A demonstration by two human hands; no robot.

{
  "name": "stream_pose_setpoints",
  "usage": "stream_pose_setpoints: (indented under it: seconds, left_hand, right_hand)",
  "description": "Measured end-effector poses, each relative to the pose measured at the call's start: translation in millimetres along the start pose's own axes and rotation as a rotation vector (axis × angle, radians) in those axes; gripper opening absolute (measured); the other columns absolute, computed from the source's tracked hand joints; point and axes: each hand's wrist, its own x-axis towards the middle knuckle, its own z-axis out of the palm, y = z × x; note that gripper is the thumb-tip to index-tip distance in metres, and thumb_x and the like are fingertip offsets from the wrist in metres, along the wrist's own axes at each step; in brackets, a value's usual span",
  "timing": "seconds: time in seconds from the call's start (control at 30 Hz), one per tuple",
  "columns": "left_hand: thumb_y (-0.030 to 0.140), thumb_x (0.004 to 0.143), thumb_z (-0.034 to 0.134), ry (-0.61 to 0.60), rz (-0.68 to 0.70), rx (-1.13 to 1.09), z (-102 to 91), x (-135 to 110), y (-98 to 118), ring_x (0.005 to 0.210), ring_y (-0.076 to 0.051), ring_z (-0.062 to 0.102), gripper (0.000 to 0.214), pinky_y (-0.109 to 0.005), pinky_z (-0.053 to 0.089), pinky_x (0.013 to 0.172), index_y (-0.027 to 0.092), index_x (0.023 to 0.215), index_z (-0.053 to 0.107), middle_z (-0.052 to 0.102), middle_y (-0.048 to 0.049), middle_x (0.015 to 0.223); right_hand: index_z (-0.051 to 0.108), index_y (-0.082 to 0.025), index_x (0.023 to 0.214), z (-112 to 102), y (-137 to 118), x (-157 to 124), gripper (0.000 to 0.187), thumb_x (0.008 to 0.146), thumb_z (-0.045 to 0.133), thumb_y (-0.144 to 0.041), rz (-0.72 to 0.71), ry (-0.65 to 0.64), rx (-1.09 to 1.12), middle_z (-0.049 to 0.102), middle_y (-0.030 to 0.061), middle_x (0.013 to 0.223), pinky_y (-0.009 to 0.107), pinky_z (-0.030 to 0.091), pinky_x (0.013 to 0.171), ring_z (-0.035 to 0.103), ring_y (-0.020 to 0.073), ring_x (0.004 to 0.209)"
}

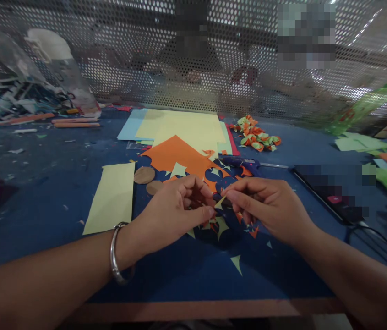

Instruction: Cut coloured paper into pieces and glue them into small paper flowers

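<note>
My right hand (270,204) pinches a small pointed pale-yellow paper scrap (220,202) between thumb and fingertips. At the scrap's other end, the curled fingers and thumb of my left hand (182,201) close on its tip; a silver bangle is on that wrist. Beneath both hands lie cut scraps of orange and pale-green paper, partly hidden by my fingers. Just beyond is an orange sheet (171,155) with scalloped cut edges. A glue gun (243,163) with a clear stick lies behind my right hand. Two brown round discs (144,175) lie behind my left hand.
A pale-yellow paper strip (112,199) lies at left. Stacked coloured sheets (182,124) and curled paper flowers (257,135) are at the back, before a perforated metal panel (138,68). A bottle (66,68) stands back left. A phone (329,195) with a cable lies right.
</note>
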Motion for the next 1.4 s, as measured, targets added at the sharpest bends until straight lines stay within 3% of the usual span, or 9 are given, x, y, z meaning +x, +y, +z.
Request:
stream_pose_setpoints:
  seconds: [0.13, 0.37, 0.9, 1.17, 1.4]
  left_hand:
    - [0.029, 0.077, 0.08, 0.001, 0.017, -0.011, 1.2, 0.5, -2.3, 0.073, -0.013, 0.065, 0.029, -0.027, 0.054, 0.068, 0.018, 0.092, 0.058, 0.067, -0.0009, 0.083]
    - [0.024, 0.081, 0.074, 0.002, 0.015, 0.043, 2.7, -0.5, 0.5, 0.069, -0.014, 0.065, 0.019, -0.027, 0.052, 0.065, 0.018, 0.087, 0.057, 0.066, 0.0001, 0.073]
    - [0.024, 0.08, 0.075, 0.004, 0.014, 0.045, 4.4, -0.2, -1.1, 0.068, -0.011, 0.063, 0.021, -0.023, 0.049, 0.062, 0.017, 0.088, 0.057, 0.065, 0.0016, 0.074]
    - [0.02, 0.08, 0.075, 0.034, 0.054, 0.025, 2.9, -0.8, -0.4, 0.067, -0.011, 0.064, 0.018, -0.022, 0.051, 0.063, 0.017, 0.084, 0.058, 0.065, 0.0016, 0.072]
    - [0.018, 0.079, 0.074, 0.092, 0.138, 0.1, 3.5, -1.2, -2.3, 0.067, -0.01, 0.064, 0.015, -0.022, 0.052, 0.063, 0.017, 0.084, 0.059, 0.066, 0.0014, 0.074]
  right_hand:
    - [0.074, -0.016, 0.085, 2.0, 1.8, -0.5, 0.02, 0.091, 0.067, -0.034, -0.001, -0.019, -0.021, 0.061, -0.0032, 0.06, 0.017, 0.042, 0.042, 0.054, 0.0048, 0.042]
    - [0.075, -0.016, 0.087, 2.2, 3.2, -1.3, 0.022, 0.091, 0.067, -0.036, 0.021, -0.031, -0.057, 0.06, -0.003, 0.058, 0.016, 0.041, 0.041, 0.055, 0.0054, 0.042]
    - [0.074, -0.014, 0.088, 2.8, 3.7, 1.0, 0.02, 0.091, 0.068, -0.033, 0.045, -0.071, 0.018, 0.062, -0.0031, 0.06, 0.015, 0.04, 0.043, 0.053, 0.0039, 0.043]
    - [0.073, -0.014, 0.095, 2.1, 3.5, 1.8, 0.019, 0.09, 0.068, -0.032, 0.067, -0.082, 0.04, 0.061, -0.0036, 0.062, 0.016, 0.039, 0.042, 0.054, 0.0042, 0.043]
    - [0.072, -0.015, 0.089, 3.5, 1.5, 2.4, 0.02, 0.089, 0.068, -0.034, 0.088, -0.099, 0.031, 0.06, -0.0033, 0.063, 0.016, 0.036, 0.041, 0.054, 0.0044, 0.042]
